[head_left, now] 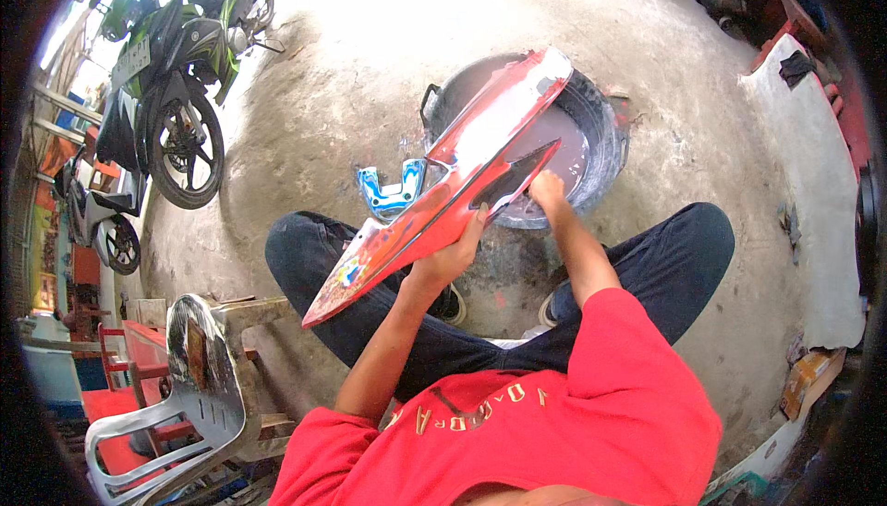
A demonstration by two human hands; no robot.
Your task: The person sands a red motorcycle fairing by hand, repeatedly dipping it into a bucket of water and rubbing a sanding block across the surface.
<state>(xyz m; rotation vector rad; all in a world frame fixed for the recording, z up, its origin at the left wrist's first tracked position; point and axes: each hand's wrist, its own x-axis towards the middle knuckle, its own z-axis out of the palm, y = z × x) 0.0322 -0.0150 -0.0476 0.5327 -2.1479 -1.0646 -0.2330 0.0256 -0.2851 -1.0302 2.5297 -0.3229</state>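
A long red motorcycle fairing panel (pixel 442 219) slants across my lap, with a pale sanded patch toward its far end and a coloured sticker by its pointed near end. My left hand (pixel 450 261) grips its lower edge near the middle. The far end lies over a dark round tub (pixel 606 141) of cloudy water between my knees. My right hand (pixel 547 190) is closed beside the panel's dark pointed tip, at the tub's near side; what its fingers hold, if anything, is hidden. Left of the tub, a U-shaped blue and white part (pixel 390 203) rests on the floor.
Motorcycles (pixel 185 141) stand on the concrete floor at the far left. A worn plastic chair (pixel 217 386) is close on my left, near red furniture (pixel 139 349). To the right are a pale sheet (pixel 813 201) and a cardboard box (pixel 811 381).
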